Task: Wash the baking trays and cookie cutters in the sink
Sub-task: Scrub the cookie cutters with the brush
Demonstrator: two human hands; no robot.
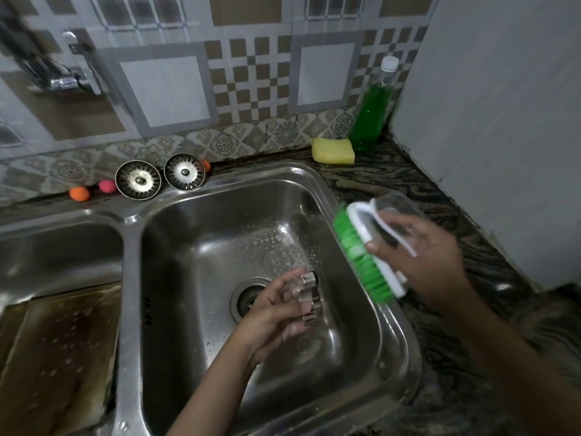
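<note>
Baking tray point(59, 350) parked in left basin, probably soaking. 2 strainers point(137, 180) propped against wall, out of way. Left hand point(273, 313) holds cookie cutter point(309, 298) pinched in fingertip grip over right basin drain point(248, 298), so drips fall in. Right hand point(421, 256) wrapped round green brush point(361, 253), bristles facing cutter, just beside, not touching.

Premises: a domestic kitchen. A stainless-steel double-bowl sink point(132, 221) is set into a dark veined stone counter point(393, 184). The wall behind carries patterned brown-and-grey tiles point(251, 80) with a chrome tap point(67, 78) mounted at upper left. Two sink strainers point(138, 180) lean at the back edge. A yellow sponge point(333, 151) and a bottle of green liquid point(374, 111) stand in the corner.
</note>
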